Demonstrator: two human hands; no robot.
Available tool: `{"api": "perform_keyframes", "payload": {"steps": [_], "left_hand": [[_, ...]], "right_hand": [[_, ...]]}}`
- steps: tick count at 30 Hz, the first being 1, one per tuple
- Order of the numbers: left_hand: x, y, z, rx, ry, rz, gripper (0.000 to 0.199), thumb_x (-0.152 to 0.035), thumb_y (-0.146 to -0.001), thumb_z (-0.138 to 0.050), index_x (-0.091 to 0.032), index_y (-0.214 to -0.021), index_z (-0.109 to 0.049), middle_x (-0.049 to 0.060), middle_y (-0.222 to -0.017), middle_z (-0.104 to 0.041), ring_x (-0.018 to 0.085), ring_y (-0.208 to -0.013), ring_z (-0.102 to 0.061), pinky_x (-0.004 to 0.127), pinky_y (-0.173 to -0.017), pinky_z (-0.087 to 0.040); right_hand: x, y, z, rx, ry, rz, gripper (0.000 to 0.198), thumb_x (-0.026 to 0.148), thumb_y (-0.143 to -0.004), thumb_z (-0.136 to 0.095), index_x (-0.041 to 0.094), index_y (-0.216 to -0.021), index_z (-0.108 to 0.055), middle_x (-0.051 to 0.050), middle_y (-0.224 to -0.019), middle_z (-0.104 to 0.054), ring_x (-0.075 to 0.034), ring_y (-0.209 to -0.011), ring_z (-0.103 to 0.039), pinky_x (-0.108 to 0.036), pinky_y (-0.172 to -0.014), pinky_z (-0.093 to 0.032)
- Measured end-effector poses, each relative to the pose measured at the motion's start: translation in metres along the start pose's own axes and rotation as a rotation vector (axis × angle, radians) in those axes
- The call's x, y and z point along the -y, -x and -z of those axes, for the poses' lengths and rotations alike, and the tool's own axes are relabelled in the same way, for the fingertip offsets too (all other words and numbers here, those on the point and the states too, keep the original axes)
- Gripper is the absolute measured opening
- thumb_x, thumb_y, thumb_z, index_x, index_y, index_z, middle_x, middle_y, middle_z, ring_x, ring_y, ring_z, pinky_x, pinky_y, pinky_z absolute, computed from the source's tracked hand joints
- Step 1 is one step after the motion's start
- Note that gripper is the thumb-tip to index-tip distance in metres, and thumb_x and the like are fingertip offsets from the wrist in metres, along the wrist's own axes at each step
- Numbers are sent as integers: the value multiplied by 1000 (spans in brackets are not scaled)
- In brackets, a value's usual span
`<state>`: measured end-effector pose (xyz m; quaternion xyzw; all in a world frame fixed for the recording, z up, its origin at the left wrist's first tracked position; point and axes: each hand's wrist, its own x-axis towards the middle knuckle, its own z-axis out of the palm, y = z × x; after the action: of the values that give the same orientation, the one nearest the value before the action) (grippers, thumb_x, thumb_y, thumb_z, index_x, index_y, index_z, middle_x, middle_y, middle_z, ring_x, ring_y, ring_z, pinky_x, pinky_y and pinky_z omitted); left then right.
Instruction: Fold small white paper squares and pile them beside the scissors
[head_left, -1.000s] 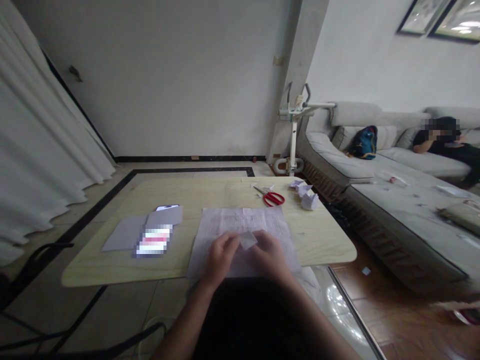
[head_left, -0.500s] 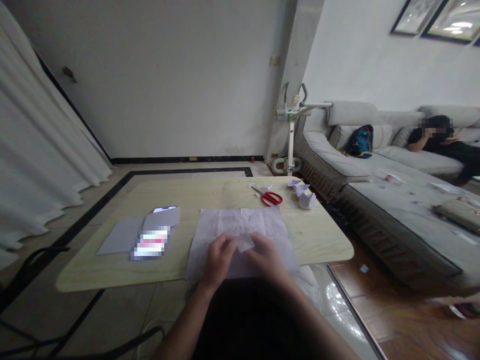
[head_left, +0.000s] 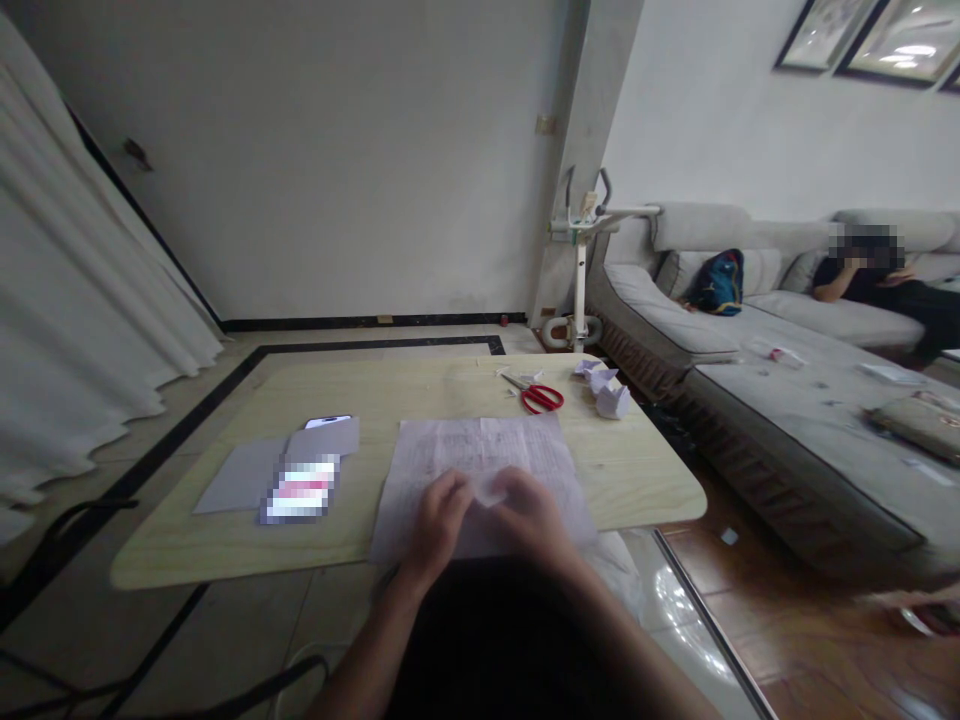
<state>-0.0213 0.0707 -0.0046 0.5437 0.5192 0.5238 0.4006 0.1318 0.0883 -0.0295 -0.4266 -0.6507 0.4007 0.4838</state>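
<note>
Between my two hands is a small white piece of paper (head_left: 489, 491), blurred by motion. My left hand (head_left: 442, 510) pinches its left side with bent fingers. On the other side my right hand (head_left: 525, 510) has its thumb and fingers closed on the paper's right edge. Both hands are over a large creased printed sheet (head_left: 480, 440) spread at the near edge of the wooden table (head_left: 622, 470). Red-handled scissors (head_left: 541, 398) lie beyond the sheet to the right, with small white scraps by the blades. Folded paper pieces (head_left: 611, 400) stand near the table's right edge.
To the left, a lit phone (head_left: 301, 488) and another device (head_left: 328, 421) lie with grey-white sheets (head_left: 240, 478). A person (head_left: 862, 275) reclines on the grey sofa (head_left: 787, 400) at right, near a blue backpack (head_left: 721, 283). An exercise machine (head_left: 580, 270) stands beyond the table.
The small paper looked flatter and broader before; now it shows narrower and curved between my fingers. My hands have hardly moved, and the view has shifted slightly.
</note>
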Motion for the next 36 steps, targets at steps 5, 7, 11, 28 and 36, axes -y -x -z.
{"api": "perform_keyframes", "payload": {"steps": [5,7,11,28,36], "left_hand": [[3,1,-1,35,-15,-8,19,-32,-81,-56,-21,-66,-60,-2,-63,-56,18,-64,-55,25,-58,-43],[5,0,-1,16,-16,-15,19,-32,-81,-56,-21,-66,-60,-2,-64,-57,18,-65,-55,25,-59,-44],[6,0,-1,-10,-8,-14,21,-30,-82,-55,-21,-63,-58,-2,-61,-55,18,-64,-55,25,-58,-44],[18,-3,2,53,20,25,39,-45,-80,-69,-15,-105,-71,10,-102,-74,27,-94,-68,35,-80,-54],[13,-3,0,-12,45,18,31,-43,-84,-64,-14,-95,-70,7,-84,-74,20,-73,-68,28,-66,-54]], "right_hand": [[7,-1,1,1,24,-9,13,18,-73,-70,21,-84,-66,0,-76,-66,-16,-66,-57,-25,-59,-46],[6,0,0,-18,21,-17,14,20,-71,-72,22,-84,-65,1,-74,-64,-15,-63,-55,-24,-55,-45],[3,-1,-1,0,-61,-45,16,16,-71,-69,21,-85,-66,3,-67,-61,-14,-59,-54,-23,-54,-43],[5,-5,1,-40,-97,-63,17,30,-75,-74,19,-86,-67,0,-75,-63,-16,-67,-58,-26,-62,-47],[13,-7,-1,-43,2,-150,11,29,-78,-71,18,-75,-68,1,-61,-62,-14,-56,-57,-23,-50,-43]]}}
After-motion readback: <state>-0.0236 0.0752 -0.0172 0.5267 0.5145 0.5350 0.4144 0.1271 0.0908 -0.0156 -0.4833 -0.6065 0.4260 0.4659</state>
